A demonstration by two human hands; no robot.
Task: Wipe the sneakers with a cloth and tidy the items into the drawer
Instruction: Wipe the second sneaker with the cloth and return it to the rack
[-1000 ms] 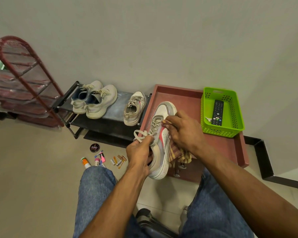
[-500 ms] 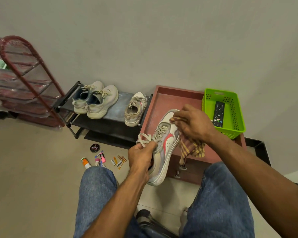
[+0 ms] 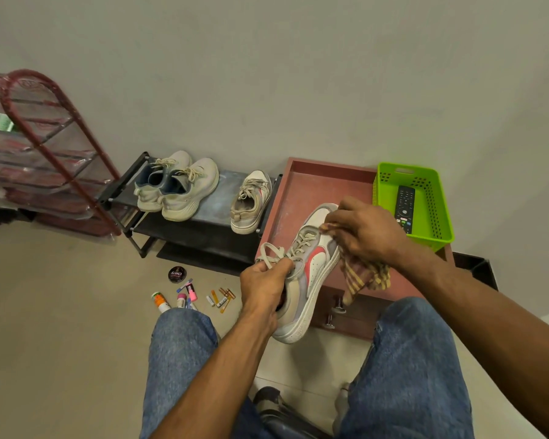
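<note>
A white and grey sneaker with a pink stripe is held up over the front of the open red-brown drawer. My left hand grips it at the collar, by the laces. My right hand holds a yellow and brown checked cloth and presses it on the sneaker's toe end; the cloth's loose end hangs below the hand. Its matching sneaker stands on the low black shoe rack, beside a pair of pale sneakers.
A green basket with a black remote sits in the drawer's right end. On the floor lie a black polish tin, small tubes and batteries. A red wire rack stands at left. My knees frame the bottom.
The sneaker has been lifted and turned so its pink side shows more. My right hand with the cloth slid from the tongue up to the toe end.
</note>
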